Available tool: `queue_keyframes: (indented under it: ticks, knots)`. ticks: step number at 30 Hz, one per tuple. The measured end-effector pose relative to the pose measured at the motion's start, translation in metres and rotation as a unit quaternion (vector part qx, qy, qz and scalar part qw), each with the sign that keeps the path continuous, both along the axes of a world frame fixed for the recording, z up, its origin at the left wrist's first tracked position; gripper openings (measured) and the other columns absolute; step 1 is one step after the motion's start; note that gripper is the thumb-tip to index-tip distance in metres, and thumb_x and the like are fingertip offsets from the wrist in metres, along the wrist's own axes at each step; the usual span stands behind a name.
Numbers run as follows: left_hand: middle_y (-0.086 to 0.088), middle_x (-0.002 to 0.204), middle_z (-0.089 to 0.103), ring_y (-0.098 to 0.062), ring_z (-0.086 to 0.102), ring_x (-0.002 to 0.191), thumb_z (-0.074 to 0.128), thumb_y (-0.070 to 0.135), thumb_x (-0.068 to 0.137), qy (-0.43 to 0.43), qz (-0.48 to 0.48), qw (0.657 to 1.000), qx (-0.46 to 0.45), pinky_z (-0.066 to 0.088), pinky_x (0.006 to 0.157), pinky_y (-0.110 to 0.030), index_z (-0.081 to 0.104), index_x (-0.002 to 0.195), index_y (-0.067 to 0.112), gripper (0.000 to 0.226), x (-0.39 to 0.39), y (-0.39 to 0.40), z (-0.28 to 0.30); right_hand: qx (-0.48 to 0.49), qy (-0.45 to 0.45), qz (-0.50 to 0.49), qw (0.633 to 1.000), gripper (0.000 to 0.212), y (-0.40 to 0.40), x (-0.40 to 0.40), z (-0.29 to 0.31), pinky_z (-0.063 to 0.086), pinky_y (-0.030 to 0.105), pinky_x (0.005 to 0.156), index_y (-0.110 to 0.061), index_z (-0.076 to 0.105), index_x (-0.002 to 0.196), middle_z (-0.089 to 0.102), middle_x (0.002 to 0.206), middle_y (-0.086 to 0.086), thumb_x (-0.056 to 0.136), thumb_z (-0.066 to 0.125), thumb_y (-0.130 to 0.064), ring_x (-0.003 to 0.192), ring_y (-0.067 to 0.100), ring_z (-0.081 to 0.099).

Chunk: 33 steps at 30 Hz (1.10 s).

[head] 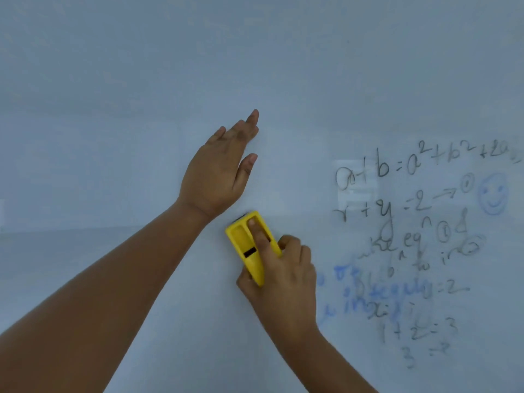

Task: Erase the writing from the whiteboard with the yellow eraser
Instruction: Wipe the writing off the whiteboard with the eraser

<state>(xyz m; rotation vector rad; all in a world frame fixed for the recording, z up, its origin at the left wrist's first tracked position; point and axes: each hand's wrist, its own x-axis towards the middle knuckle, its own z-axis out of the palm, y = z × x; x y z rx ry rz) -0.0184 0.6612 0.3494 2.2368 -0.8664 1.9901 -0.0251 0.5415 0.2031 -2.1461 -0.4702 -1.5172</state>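
Note:
The whiteboard (113, 109) fills the whole view. Black and blue handwritten equations (402, 236), partly smeared, cover its right side, beside a blue smiley face (492, 194). My right hand (283, 282) grips the yellow eraser (249, 248) and holds it flat against the board, the index finger lying along its top. The eraser sits left of the writing, on a bare patch. My left hand (221, 168) rests flat on the board just above the eraser, fingers stretched out and holding nothing.
The left and upper parts of the board carry no writing. Faint blue smudges (334, 279) lie just right of my right hand. No frame or edge of the board shows.

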Motion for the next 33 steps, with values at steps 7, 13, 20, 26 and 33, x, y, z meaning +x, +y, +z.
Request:
queue_keyframes:
  ticks: [7,13,20,26,33]
  knots:
    - [-0.002,0.155,0.025,-0.026,0.019,0.143,0.022,0.053,0.096,-0.010,0.222,0.959,0.176,0.015,0.116,-0.046,0.020,0.148,0.019,0.063,0.001,-0.002,-0.003,0.030,0.002,-0.027,0.999,0.081,-0.059,0.020,-0.039,0.047,0.035,0.048,-0.034,0.044,0.129,0.055,0.090,0.013,0.055,0.076,-0.032,0.069,0.032,0.052]
    - [-0.001,0.157,0.020,-0.025,0.014,0.144,0.019,0.056,0.095,-0.004,0.273,0.945,0.178,0.010,0.117,-0.048,0.019,0.150,0.020,0.066,0.005,-0.001,-0.002,0.139,0.008,-0.014,0.990,0.079,-0.051,0.024,-0.012,0.050,0.041,0.056,-0.026,0.036,0.137,0.051,0.099,0.019,0.065,0.071,-0.033,0.080,0.036,0.050]
    - [0.002,0.156,0.023,-0.024,0.017,0.144,0.022,0.044,0.098,-0.012,0.266,0.954,0.136,0.011,0.116,-0.050,0.022,0.149,0.021,0.056,0.008,-0.005,-0.008,0.044,0.017,0.044,0.998,0.072,-0.011,0.005,-0.082,0.050,0.036,0.053,-0.032,0.047,0.127,0.052,0.094,0.010,0.056,0.055,-0.040,0.067,0.031,0.054]
    - [0.002,0.156,0.023,-0.024,0.016,0.144,0.022,0.043,0.097,-0.014,0.267,0.954,0.133,0.010,0.116,-0.051,0.022,0.149,0.021,0.056,0.008,-0.006,-0.008,0.135,0.037,-0.029,0.990,0.092,-0.082,0.033,-0.075,0.051,0.041,0.053,-0.030,0.042,0.130,0.056,0.098,0.021,0.047,0.083,-0.025,0.075,0.038,0.054]
    - [0.000,0.156,0.024,-0.025,0.016,0.144,0.023,0.041,0.098,-0.022,0.264,0.955,0.133,0.010,0.115,-0.051,0.021,0.149,0.020,0.056,0.010,-0.006,-0.009,0.167,0.004,0.010,0.986,0.072,-0.044,0.032,-0.059,0.050,0.039,0.062,-0.036,0.037,0.134,0.047,0.104,0.012,0.068,0.065,-0.041,0.085,0.026,0.041]
